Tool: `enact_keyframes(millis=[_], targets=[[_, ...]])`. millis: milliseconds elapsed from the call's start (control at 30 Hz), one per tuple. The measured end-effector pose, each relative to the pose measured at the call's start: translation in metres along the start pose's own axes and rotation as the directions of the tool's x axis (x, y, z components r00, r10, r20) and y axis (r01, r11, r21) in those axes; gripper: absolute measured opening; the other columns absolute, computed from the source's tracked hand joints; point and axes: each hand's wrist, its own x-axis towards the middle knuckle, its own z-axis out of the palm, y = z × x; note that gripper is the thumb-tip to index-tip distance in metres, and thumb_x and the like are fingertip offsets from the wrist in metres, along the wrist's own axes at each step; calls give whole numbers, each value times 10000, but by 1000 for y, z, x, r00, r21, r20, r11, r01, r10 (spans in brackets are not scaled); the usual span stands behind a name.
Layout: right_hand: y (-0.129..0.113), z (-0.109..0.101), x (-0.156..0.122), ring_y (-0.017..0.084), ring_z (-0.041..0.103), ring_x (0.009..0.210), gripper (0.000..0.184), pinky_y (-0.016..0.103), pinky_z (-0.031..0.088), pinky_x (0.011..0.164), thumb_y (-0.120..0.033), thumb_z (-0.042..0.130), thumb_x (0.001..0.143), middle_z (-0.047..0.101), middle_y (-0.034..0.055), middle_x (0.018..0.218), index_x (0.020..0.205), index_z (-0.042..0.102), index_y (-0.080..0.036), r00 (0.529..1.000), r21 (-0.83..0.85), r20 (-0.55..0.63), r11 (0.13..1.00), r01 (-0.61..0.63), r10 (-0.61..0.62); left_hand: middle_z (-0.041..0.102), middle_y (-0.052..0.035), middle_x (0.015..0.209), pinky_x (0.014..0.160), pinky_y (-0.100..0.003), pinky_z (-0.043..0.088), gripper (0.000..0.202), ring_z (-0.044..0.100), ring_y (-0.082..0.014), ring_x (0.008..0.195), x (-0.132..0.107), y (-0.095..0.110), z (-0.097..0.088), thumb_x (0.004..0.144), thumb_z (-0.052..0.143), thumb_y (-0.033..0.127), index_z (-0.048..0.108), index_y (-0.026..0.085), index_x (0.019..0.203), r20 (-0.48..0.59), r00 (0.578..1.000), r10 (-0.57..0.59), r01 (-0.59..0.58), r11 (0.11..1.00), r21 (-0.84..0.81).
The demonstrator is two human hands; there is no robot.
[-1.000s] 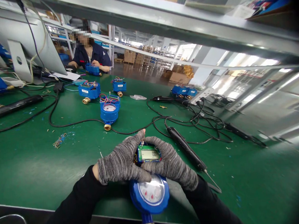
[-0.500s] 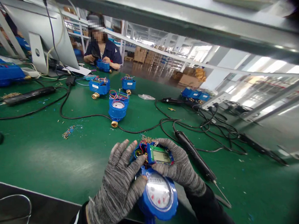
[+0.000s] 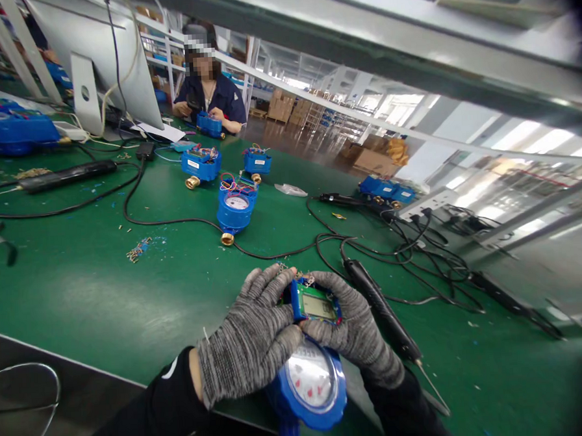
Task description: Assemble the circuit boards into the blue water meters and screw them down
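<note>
Right hand (image 3: 358,325) on the display module (image 3: 317,304), thumb along the near edge, fingers curled about the far corner: a firm hold, that! The left hand (image 3: 251,340) lay palm down alongside, fingers slanting forward; whether it pinched anything beneath, I couldn't tell from where I stood. The module sat tilted just beyond the round dial (image 3: 312,379) of the blue meter (image 3: 338,407), near the front of the green bench (image 3: 153,297).

Steadying the module with both hands looked like the step in hand, and the next move, I judged, called for light, even pressure and care for its exposed electronics.

And what textures! Streaky grey knit gloves (image 3: 237,354), glossy moulded blue plastic, a flat grey screen (image 3: 319,307), dull brass at the meter's neck. Just beside the right hand lay a slim black screwdriver (image 3: 381,311), metal bit pointing nearward.
</note>
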Motion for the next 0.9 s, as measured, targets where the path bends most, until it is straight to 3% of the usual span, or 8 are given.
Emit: enact_keyframes(millis=[100,200,333,467,533,633,800,900], targets=[[-5,1,1,257,630,1012,551,408,518,896,-409,767,720,648,59,1146,1207,546,-273,1000,-35,-13,999,8,-8,314,-75,1533,1173,-576,169,330,200,-294,1438,1,0,-2,888,499,259,640,208,1182,21,1000,-18,19,998,-68],[-7,1,2,266,640,997,532,412,534,873,-431,760,721,659,69,1128,1184,565,-259,1000,-51,-23,999,2,-3,396,-38,1492,1166,-550,230,230,264,-280,1412,-4,1,7,860,567,275,707,236,1039,-129,985,-113,93,985,-148],[-4,1,-1,276,637,1010,560,419,536,873,-419,768,711,654,82,1133,1197,552,-245,1000,-64,-21,998,-17,15,566,-29,1337,1108,-511,355,69,427,-261,1307,-9,-2,17,792,662,270,717,237,816,-364,877,-314,176,914,-365],[0,2,-4,275,626,1023,586,422,523,891,-418,773,709,642,79,1144,1218,537,-249,999,-56,-5,998,-34,34,658,-68,1177,1026,-472,443,241,589,-233,1121,3,-17,6,793,653,319,664,204,1004,-356,772,-527,264,775,-574],[0,2,-4,270,624,1019,587,415,526,883,-411,780,705,639,74,1142,1214,537,-251,999,-44,0,998,-40,40,682,-71,1130,984,-446,475,326,617,-236,1074,15,-25,-1,793,649,367,652,192,1069,-221,815,-536,304,720,-624],[0,1,-4,260,622,1016,575,404,526,878,-391,786,703,638,64,1138,1204,538,-260,999,-26,6,998,-50,51,723,-72,989,881,-406,532,267,661,-234,957,32,-29,-4,784,657,361,697,164,959,-21,879,-477,345,664,-663],[1,0,-4,258,610,1033,574,405,505,905,-393,786,703,630,56,1150,1206,538,-270,998,-8,19,998,-64,65,701,-77,1066,966,-411,480,146,625,-230,1044,29,-26,-7,785,660,289,697,165,851,-141,892,-430,238,712,-661],[1,0,-4,264,603,1037,586,415,497,911,-404,788,697,625,59,1155,1209,538,-270,996,-16,20,997,-81,81,659,-78,1164,961,-413,486,123,608,-236,1082,13,-28,-13,803,646,289,686,177,835,-57,932,-359,207,651,-730]])
